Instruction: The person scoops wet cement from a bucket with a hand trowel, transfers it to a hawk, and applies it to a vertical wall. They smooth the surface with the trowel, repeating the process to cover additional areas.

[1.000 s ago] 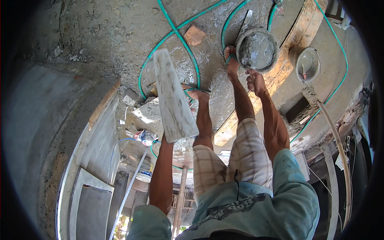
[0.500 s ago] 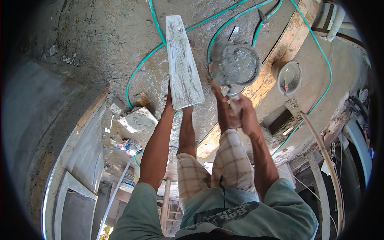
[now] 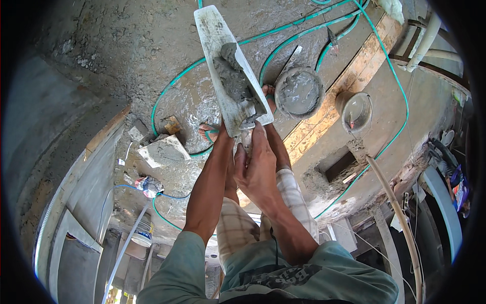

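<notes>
A long, tapered white plastering float (image 3: 208,25) lies flat in front of me, held up on my left arm (image 3: 207,187). My left hand is hidden beneath its near end. Grey wet mortar (image 3: 230,76) is heaped along the middle of the float. Closed around the pale handle of a trowel (image 3: 248,123), my right hand (image 3: 259,169) is at the float's near right corner. The trowel's blade rests on or just above the float, partly covered with mortar. Right of the float stands a round bucket (image 3: 321,96) of wet mortar.
A second bucket (image 3: 340,109) stands farther right, beyond a wooden plank (image 3: 372,48). Green hose (image 3: 172,83) loops over the wet floor around my feet. A rectangular hole (image 3: 341,166) opens at right. Mortar-smeared block (image 3: 164,152) lies left; a curved wall edge (image 3: 98,144) runs beside it.
My right hand has brought the trowel from over the mortar bucket leftward to the float. Mortar now lies on the float, which was bare. The float has shifted slightly left and away.
</notes>
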A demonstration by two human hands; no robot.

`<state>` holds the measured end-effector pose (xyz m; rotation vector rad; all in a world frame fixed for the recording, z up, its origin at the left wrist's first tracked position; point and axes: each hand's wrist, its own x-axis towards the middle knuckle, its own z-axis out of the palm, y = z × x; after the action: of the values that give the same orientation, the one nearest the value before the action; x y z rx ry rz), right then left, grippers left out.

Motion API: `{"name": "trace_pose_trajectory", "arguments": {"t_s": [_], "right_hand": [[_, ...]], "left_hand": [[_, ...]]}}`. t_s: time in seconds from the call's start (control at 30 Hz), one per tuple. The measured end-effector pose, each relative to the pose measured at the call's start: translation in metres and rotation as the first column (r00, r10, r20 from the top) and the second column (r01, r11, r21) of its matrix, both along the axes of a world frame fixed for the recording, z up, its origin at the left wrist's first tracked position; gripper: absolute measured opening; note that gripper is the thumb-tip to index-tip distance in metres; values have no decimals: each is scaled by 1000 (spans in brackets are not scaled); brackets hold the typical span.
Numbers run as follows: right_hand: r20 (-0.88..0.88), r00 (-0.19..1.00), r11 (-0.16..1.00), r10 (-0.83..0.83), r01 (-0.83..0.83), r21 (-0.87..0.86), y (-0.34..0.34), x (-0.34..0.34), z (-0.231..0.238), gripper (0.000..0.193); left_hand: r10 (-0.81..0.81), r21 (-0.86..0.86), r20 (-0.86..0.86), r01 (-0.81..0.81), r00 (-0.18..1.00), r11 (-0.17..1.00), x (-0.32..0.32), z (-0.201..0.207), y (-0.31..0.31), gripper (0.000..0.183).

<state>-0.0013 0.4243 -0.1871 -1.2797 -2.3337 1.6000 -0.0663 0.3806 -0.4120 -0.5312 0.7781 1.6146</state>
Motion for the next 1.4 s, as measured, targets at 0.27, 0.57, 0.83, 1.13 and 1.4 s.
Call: {"name": "trace_pose_trajectory", "arguments": {"t_s": [0.27,0.57,0.83,1.13,1.4], "right_hand": [[51,998,989,40,-33,-145,2,-5,27,63],[29,956,722,-291,239,-649,32,35,35,37],[359,921,879,-150,291,-377,139,107,-49,26],[808,566,894,162,-431,122,222,114,-228,31],[865,429,823,260,-567,33,204,106,-275,27]], "left_hand": [[99,-36,-3,-99,995,994,10,-2,-28,50],[143,-7,-47,-143,989,990,-4,10,-40,48],[208,6,-102,-209,973,978,-15,47,-100,47],[208,-7,-141,-211,968,977,-18,67,-144,47],[213,17,-86,-213,973,977,-22,72,-107,46]]}}
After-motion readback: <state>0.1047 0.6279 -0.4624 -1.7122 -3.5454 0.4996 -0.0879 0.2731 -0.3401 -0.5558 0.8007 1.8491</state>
